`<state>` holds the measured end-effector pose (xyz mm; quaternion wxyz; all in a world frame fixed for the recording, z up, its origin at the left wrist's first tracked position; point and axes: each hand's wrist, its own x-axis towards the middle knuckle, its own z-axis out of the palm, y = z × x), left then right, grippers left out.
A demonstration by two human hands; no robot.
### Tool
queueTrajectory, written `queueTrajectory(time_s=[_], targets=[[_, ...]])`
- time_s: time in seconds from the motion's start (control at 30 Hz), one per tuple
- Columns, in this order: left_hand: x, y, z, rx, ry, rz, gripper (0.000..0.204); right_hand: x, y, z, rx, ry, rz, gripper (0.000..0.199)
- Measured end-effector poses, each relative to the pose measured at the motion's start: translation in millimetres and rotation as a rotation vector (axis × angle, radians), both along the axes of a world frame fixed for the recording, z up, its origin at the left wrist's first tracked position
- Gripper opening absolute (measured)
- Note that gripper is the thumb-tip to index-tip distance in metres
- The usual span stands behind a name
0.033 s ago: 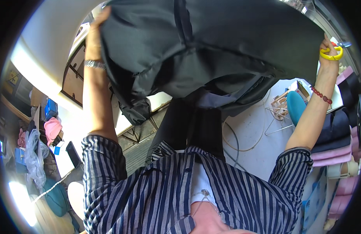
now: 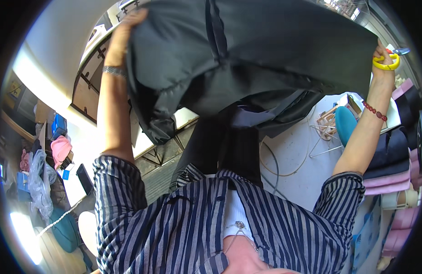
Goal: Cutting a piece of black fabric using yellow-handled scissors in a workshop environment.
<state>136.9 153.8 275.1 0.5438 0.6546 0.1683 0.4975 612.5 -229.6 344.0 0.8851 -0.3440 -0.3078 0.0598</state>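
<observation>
Both hands hold a dark garment (image 2: 252,59) spread high in front of the person. The left hand (image 2: 129,23) grips its left edge, fingers closed over the cloth. The right hand (image 2: 382,57) pinches the right edge, yellow-handled scissors (image 2: 388,61) hooked on its fingers. This looks like spreading the piece for inspection; the next move calls for an even grip on both edges. The cloth hides the worktop (image 2: 297,146) beyond, and the scissor blades are barely visible.

Both arms raised high, left hand (image 2: 129,25) and right hand (image 2: 380,57) apparently clenched (fingers mostly hidden).
</observation>
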Motion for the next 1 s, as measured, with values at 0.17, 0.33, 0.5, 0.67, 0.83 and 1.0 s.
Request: queueTrajectory(time_s=[0.17,0.33,0.5,0.67,0.83,1.0], targets=[[-8.6,12.3,-14.7,-0.372,-0.238,-0.494,0.020,-11.3,7.9,-12.3,-0.155,0.130,0.243,0.014],[-23.1,26.3,-20.8,-0.364,-0.006,-0.452,0.031,-20.5,5.4,-43.2,-0.121,0.355,0.470,0.015],[-54.4,36.8,-64.5,-0.563,-0.065,-0.308,0.027,-66.1,-34.9,-106.4,-0.084,0.479,0.365,0.019],[-45.2,20.1,-83.8,-0.342,0.658,-0.364,0.017,-106.7,-86.5,-120.8,-0.144,0.738,0.377,0.011],[-66.3,-16.4,-134.2,-0.255,0.817,-0.472,0.014,-135.5,-131.2,-160.7,-0.330,0.807,0.289,0.008],[-97.2,-53.0,-147.8,-0.114,0.803,-0.397,0.019,-166.8,-144.1,-164.7,-0.282,0.694,0.286,0.026]])
